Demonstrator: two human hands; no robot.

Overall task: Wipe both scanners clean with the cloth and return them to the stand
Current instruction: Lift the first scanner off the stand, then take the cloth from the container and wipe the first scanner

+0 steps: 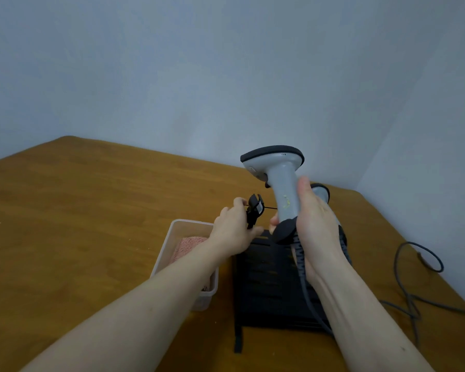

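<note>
My right hand (316, 224) grips the handle of a grey scanner (278, 178) with a dark rim, held upright above the black stand (269, 285). Yellowish smudges mark the handle. A second grey scanner (323, 194) peeks out behind my right hand, mostly hidden. My left hand (232, 228) holds the stand's black cradle clip (254, 210) on its thin arm. A pink cloth (187, 247) lies in a clear plastic tub (172, 237) left of the stand, partly covered by my left forearm.
The wooden table (78, 210) stands against grey walls in a corner. A coiled scanner cable (302, 264) runs down along my right wrist. Grey cables (414, 277) loop on the table at the right, near its edge.
</note>
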